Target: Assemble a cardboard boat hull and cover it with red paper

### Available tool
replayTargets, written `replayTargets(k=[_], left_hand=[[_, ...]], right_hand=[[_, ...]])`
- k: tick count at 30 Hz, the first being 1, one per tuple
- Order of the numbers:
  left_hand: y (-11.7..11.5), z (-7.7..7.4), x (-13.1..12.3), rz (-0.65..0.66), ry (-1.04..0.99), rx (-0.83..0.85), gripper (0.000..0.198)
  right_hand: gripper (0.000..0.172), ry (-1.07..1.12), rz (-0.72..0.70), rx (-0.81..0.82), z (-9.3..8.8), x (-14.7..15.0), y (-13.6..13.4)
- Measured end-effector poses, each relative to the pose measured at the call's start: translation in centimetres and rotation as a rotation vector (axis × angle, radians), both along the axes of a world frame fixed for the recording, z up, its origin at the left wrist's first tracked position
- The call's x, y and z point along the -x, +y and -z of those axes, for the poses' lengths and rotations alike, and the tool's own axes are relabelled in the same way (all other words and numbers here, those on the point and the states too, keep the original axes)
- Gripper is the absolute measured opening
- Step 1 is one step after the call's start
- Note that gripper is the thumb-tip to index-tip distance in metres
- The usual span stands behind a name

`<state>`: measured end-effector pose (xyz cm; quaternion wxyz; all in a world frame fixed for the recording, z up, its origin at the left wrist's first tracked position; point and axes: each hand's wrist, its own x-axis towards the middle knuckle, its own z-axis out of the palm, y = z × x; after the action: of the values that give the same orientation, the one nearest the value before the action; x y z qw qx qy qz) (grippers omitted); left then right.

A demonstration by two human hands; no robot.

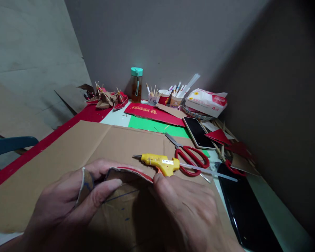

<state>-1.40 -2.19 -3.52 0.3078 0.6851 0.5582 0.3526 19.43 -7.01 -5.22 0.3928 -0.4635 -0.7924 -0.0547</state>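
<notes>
Holds bowed cardboard piece (133,174), clamped by left hand (64,196) and right hand (190,206) at opposite ends. Runs lengthwise from hand to hand, equally near both.

No wording can be made out with certainty. A red card (151,113) lying flat toward the back of the table bears a round gold emblem with a line of gold characters, seemingly Chinese, beside it, while a white-and-red packet (206,104) near the wall has pale characters on its red part and a small red symbol low on its side, all too small to read. On the yellow glue gun (160,161), a white label (168,162) carries tiny dark print, also illegible.
</notes>
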Motion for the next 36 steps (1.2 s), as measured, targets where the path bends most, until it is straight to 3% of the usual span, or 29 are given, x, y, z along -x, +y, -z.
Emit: replayTargets(k=[5,13,15,19,21,23,25,28,29,31,32,36], left_hand=[[-0.3,-0.6,-0.5,-0.009,-0.044,-0.039,0.029],[-1.1,-0.7,-0.7,0.011,-0.07,-0.078,0.025],[-0.8,-0.8,-0.5,0.063,-0.088,-0.078,0.028],[-0.2,-0.9,-0.2,0.305,-0.035,-0.134,0.022],[-0.2,-0.9,-0.1,0.15,-0.029,-0.191,0.026],[-0.3,-0.8,0.1,0.107,-0.02,-0.241,0.028],[-0.1,-0.7,0.5,0.168,0.05,-0.324,0.025],[0.2,-0.5,0.9,0.351,0.144,-0.467,0.025],[0.2,-0.3,0.9,0.263,0.11,-0.447,0.026],[0.4,-0.2,1.1,0.221,0.002,-0.445,0.023],[0.6,-0.1,1.3,0.257,-0.034,-0.469,0.023],[2.1,0.0,2.8,0.612,-0.082,-0.492,0.038]], right_hand=[[0.02,0.036,-0.04,-0.11,1.1,-0.1,0.5],[0.028,0.031,-0.051,-0.204,0.7,0.0,0.7],[0.026,0.051,-0.043,-0.22,0.8,0.2,0.7],[0.029,0.082,-0.036,-0.246,0.3,0.3,0.6],[0.028,0.06,-0.069,-0.226,-0.7,-0.1,0.5],[0.02,-0.016,-0.152,-0.159,-1.8,-0.7,0.3],[0.017,-0.075,-0.2,-0.11,-2.6,-1.0,0.1],[0.023,-0.066,-0.155,-0.128,-2.7,-0.7,-0.1],[0.026,-0.051,-0.131,-0.151,-2.5,-0.4,-0.1],[0.028,-0.009,-0.075,-0.215,-2.1,0.1,-0.2],[0.027,-0.027,-0.075,-0.239,-2.0,0.4,-0.2],[0.025,-0.128,-0.036,-0.279,-2.3,0.7,-0.5]])
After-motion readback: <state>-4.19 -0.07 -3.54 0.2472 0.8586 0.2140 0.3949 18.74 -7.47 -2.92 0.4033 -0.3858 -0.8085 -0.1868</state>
